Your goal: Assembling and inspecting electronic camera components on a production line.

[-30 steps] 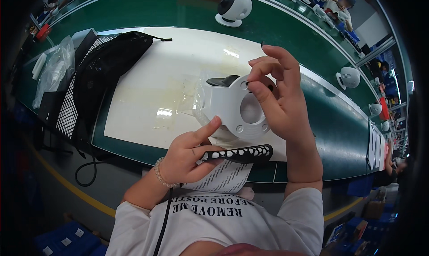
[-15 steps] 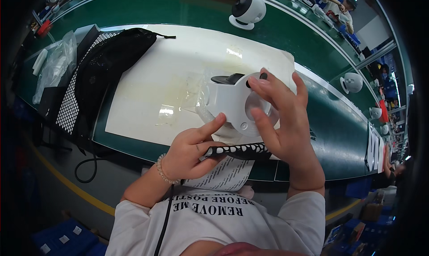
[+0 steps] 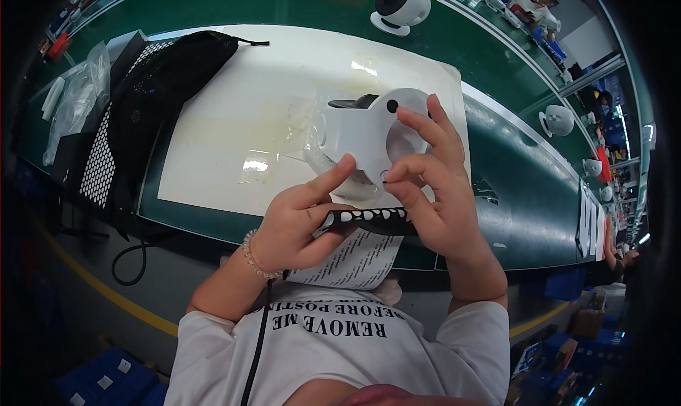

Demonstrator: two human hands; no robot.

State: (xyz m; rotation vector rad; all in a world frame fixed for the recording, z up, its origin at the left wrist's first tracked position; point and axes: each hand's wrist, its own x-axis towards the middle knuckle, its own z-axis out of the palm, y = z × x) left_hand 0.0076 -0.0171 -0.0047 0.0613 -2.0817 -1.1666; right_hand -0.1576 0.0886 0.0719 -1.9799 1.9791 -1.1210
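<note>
A white plastic housing (image 3: 358,133) with a large round opening lies on clear plastic wrap (image 3: 312,140). Round black pads (image 3: 392,106) sit on the rim of its opening. My left hand (image 3: 301,218) grips a black sheet (image 3: 376,220) with a row of white round spots between thumb and fingers, its index finger stretched out towards the housing's lower edge. My right hand (image 3: 436,200) is beside the opening. Its thumb and index finger pinch a small black pad, mostly hidden, near a round recess on the rim; the other fingers are raised.
White board (image 3: 213,143) covers the green bench. A black mesh bag (image 3: 167,80) and clear plastic bag (image 3: 81,101) lie left. Assembled white-and-black devices (image 3: 404,9) stand on the far bench; another person (image 3: 532,9) works at far right. A black cable (image 3: 262,335) crosses my shirt.
My right hand has moved down from the upper rim to the lower rim of the opening, and its thumb and index finger have closed together. My left hand keeps its hold on the sheet.
</note>
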